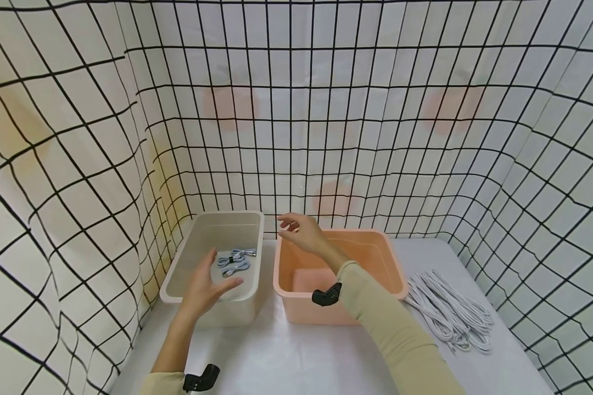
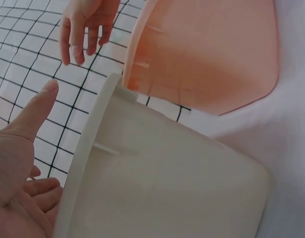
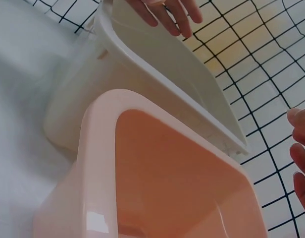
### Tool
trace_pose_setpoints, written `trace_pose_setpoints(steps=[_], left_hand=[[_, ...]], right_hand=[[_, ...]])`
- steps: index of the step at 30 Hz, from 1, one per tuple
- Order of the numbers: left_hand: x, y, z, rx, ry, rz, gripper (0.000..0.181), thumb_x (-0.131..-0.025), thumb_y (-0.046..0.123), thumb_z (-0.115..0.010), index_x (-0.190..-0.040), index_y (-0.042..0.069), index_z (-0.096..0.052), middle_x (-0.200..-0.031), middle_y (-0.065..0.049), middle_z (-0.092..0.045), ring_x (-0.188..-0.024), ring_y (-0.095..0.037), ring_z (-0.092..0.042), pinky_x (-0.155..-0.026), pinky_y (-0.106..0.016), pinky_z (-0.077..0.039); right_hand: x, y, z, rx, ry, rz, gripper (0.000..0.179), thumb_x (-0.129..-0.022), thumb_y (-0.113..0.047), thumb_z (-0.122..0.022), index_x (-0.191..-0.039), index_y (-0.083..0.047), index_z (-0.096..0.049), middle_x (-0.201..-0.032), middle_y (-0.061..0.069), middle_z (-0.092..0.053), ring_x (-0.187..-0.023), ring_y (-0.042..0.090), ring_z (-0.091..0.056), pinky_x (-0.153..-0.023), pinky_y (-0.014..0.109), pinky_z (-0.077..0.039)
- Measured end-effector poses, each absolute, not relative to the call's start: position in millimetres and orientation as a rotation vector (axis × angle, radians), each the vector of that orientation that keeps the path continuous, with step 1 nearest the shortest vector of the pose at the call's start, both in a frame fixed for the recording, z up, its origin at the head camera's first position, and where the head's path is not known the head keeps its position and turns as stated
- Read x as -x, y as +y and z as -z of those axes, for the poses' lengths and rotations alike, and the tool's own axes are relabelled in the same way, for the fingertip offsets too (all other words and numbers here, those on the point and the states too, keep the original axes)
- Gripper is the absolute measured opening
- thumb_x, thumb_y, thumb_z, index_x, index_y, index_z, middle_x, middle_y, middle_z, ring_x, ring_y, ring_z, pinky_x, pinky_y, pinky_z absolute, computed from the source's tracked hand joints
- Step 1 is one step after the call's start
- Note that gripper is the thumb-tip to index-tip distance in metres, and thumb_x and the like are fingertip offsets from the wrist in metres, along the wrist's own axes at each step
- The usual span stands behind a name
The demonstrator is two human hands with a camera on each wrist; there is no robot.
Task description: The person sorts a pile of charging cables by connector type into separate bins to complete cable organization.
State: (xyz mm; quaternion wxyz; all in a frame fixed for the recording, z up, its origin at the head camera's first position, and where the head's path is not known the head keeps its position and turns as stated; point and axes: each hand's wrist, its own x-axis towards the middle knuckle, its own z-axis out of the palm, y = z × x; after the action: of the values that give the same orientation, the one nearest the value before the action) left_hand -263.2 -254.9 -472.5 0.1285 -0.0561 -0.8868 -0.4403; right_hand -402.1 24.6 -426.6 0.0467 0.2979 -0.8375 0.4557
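Observation:
Several small bundles of light blue cable [image 1: 234, 261] lie on the bottom of the cream bin [image 1: 178, 274]. Over that bin's near part, my left hand [image 1: 205, 285] is spread, thumb apart from the fingers, holding nothing. My right hand [image 1: 301, 233] hovers above the left rim of the orange bin [image 1: 397, 269], its fingers loosely bent with nothing between them. In the left wrist view the left thumb and fingers show beside the cream bin's rim [image 2: 88, 158]. The right wrist view catches only the right fingertips [image 3: 302, 161] at its edge.
Coiled bundles of white cord [image 1: 449, 312] lie on the white table [image 1: 321, 362] to the right of the orange bin. A black wire grid [image 1: 306, 118] encloses the back and both sides. The bins stand side by side, a narrow gap between them.

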Motion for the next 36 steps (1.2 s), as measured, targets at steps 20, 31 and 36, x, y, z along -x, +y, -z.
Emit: trace_pose_setpoints(steps=[20,31,36], left_hand=[[274,-224,471,0.245,-2.594,1.248,0.11,-0.082,0.036,-0.09,-0.16,-0.006,-0.024,-0.158,-0.031,-0.035,-0.143,-0.049,-0.035,-0.113,-0.064,-0.032],[278,-205,470,0.282,-2.547,1.313,0.108,-0.081,0.028,-0.092,-0.158,-0.01,-0.026,-0.156,-0.032,-0.038,-0.142,-0.048,-0.038,-0.115,-0.061,-0.032],[280,-194,469,0.313,-2.566,1.302,0.107,-0.081,0.031,-0.091,-0.158,-0.009,-0.027,-0.157,-0.031,-0.037,-0.142,-0.047,-0.039,-0.114,-0.061,-0.034]], right_hand=[[401,59,431,-0.834,-2.566,-1.356,0.038,-0.097,-0.014,-0.075,-0.134,-0.01,-0.069,-0.113,0.007,-0.071,-0.099,0.022,-0.067,-0.08,0.036,-0.058],[395,75,431,-0.844,-2.543,-1.316,0.037,-0.096,-0.013,-0.075,-0.132,-0.007,-0.069,-0.11,0.007,-0.073,-0.096,0.025,-0.069,-0.081,0.036,-0.059],[395,84,434,-0.812,-2.543,-1.323,0.036,-0.097,-0.015,-0.075,-0.131,-0.008,-0.07,-0.11,0.006,-0.072,-0.097,0.024,-0.068,-0.08,0.037,-0.059]])
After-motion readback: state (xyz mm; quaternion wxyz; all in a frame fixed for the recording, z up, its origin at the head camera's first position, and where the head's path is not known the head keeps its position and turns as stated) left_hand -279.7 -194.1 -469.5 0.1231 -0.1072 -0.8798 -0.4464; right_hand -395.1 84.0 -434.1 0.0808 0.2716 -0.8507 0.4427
